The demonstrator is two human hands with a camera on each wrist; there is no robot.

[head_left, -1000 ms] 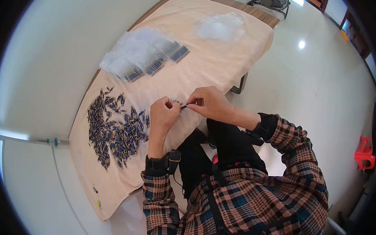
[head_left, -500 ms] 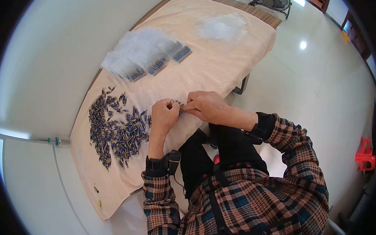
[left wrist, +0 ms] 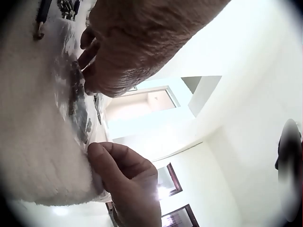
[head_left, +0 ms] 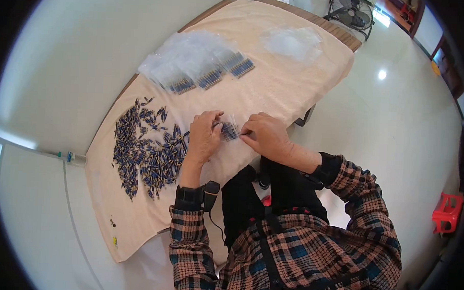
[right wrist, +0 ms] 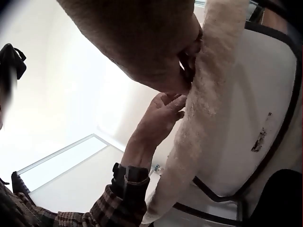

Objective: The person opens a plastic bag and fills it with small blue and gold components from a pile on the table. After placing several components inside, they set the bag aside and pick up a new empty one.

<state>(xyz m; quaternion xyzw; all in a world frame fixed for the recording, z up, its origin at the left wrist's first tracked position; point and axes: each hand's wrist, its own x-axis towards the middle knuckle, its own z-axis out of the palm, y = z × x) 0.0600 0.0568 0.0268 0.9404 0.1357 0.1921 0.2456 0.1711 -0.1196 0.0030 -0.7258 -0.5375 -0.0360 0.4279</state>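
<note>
A small clear plastic bag [head_left: 229,131] holding a row of dark-blue pieces with gold-coloured ends lies on the cloth between both hands. Thumb and forefinger of my right hand [head_left: 268,136] pinch its right edge; the left wrist view shows the same pinch by the right hand [left wrist: 128,179]. My left hand [head_left: 204,139] is at the bag's left side, thumb at the edge and forefinger apart above it. A dark sliver shows between them; I cannot tell whether the fingers grip it. Left of that hand spreads a big pile of loose blue-and-gold pieces [head_left: 157,165].
Filled clear bags [head_left: 211,79] overlap in a row farther back on the cream cloth [head_left: 275,90]. More clear plastic bags [head_left: 293,44] lie at the far right. A small yellow item [head_left: 115,241] sits near the left corner. A fan [head_left: 351,16] and a red stool [head_left: 448,213] stand beyond the table.
The right hand has gone from pushing a blue piece at the bag to pinching the bag's right edge. The left forefinger has lifted from the thumb, showing more of the bag. The head view has shifted.
</note>
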